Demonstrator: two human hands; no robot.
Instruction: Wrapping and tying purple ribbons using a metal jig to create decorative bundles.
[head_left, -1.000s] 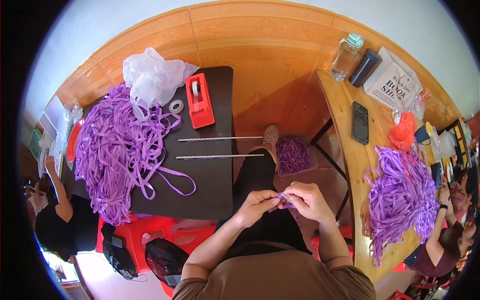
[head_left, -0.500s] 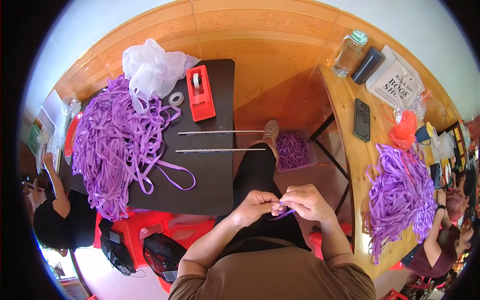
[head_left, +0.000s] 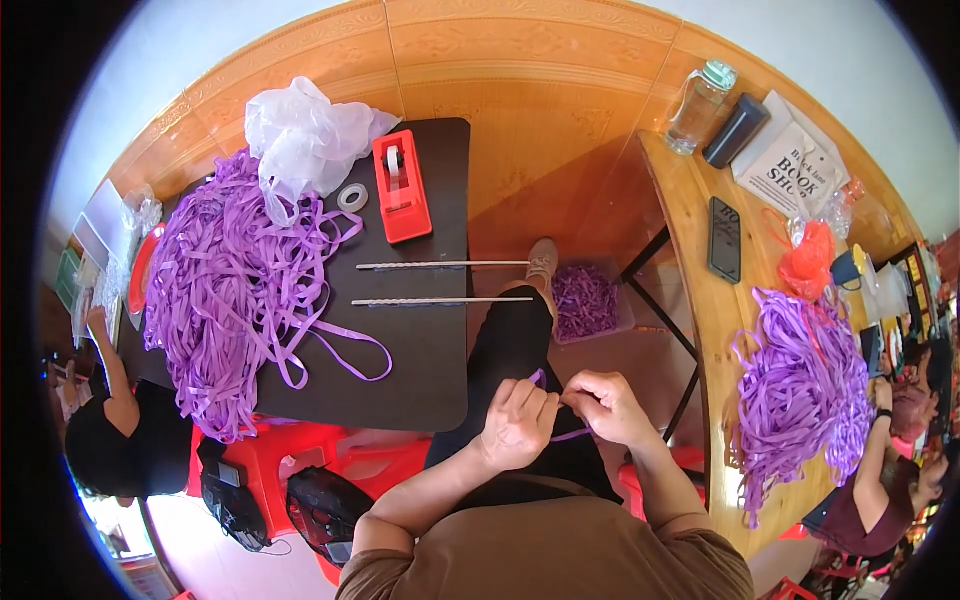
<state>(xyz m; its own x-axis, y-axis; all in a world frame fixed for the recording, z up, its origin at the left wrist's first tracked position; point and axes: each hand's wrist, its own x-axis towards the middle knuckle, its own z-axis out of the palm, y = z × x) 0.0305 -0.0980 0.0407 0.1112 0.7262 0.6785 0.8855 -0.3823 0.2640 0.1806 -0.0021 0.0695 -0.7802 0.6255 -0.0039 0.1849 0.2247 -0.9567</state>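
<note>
Over my lap, my left hand (head_left: 518, 424) is curled with its knuckles up, closed on a thin purple ribbon (head_left: 572, 435). Part of that ribbon stands out above the left fingers, and another stretch runs below, between the hands. Close beside it, my right hand (head_left: 606, 408) pinches thumb against fingers at the ribbon; the bit between its fingertips is too small to see clearly. A large heap of purple ribbon (head_left: 230, 300) lies on the dark table to my left, one loop trailing toward me. Two thin metal rods (head_left: 440, 301) stick out past that table's right edge.
On the dark table (head_left: 420, 370) are a red tape dispenser (head_left: 402, 187), a tape roll (head_left: 352, 198) and a white plastic bag (head_left: 305, 135). The wooden table (head_left: 690, 215) at right holds a phone (head_left: 724, 240), bottles and more ribbon (head_left: 800, 390). A bin (head_left: 587, 303) stands below; people sit both sides.
My left hand has rolled over, so its knuckles now face up, and the ribbon shows above its fingers. The right hand keeps its pinch with little shift.
</note>
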